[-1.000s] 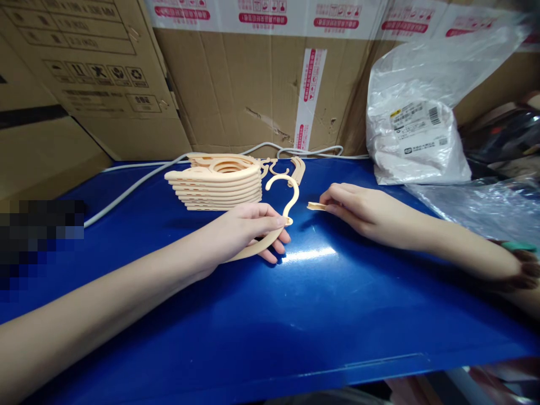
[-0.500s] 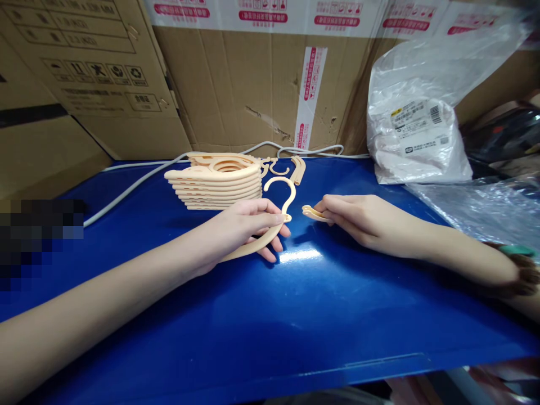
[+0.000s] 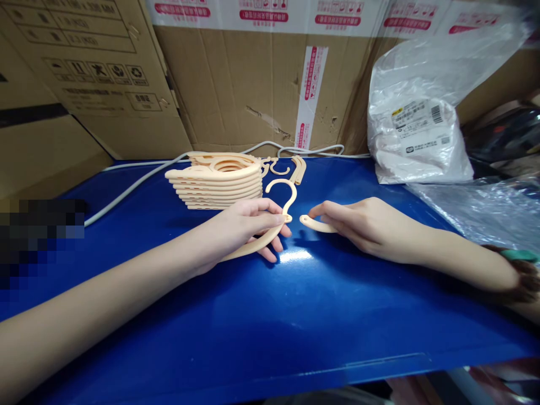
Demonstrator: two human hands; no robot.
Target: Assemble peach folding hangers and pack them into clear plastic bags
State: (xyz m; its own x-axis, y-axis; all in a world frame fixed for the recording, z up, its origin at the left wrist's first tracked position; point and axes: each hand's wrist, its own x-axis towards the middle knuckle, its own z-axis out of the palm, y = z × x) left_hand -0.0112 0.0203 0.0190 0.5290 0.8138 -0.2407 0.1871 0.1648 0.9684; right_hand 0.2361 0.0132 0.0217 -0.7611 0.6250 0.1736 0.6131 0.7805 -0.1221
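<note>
Between thumb and fingers, my left hand (image 3: pixel 253 225) grips a cream plastic hanger piece with a hook (image 3: pixel 291 194), its curved arm running back under the palm. My right hand (image 3: pixel 358 228) is closed on a separate hanger arm (image 3: pixel 318 225), whose rounded end with a small hole points left. A narrow gap separates the two pieces near the joint. Behind my left hand lies a neat stack of cream hanger parts (image 3: pixel 215 188). A loose hook (image 3: pixel 280 169) and a few loose arms (image 3: pixel 298 170) rest farther back.
A blue table (image 3: pixel 270 326) carries everything. Cardboard boxes (image 3: pixel 236 90) stand along the back, with a grey cable (image 3: pixel 139 194) in front of them. A white plastic bag (image 3: pixel 417 135) and clear plastic film (image 3: pixel 472 211) are at the right.
My right hand has turned the hanger arm, so its flat face and hole now show and its end sits slightly lower and farther left. My left hand has stayed still.
</note>
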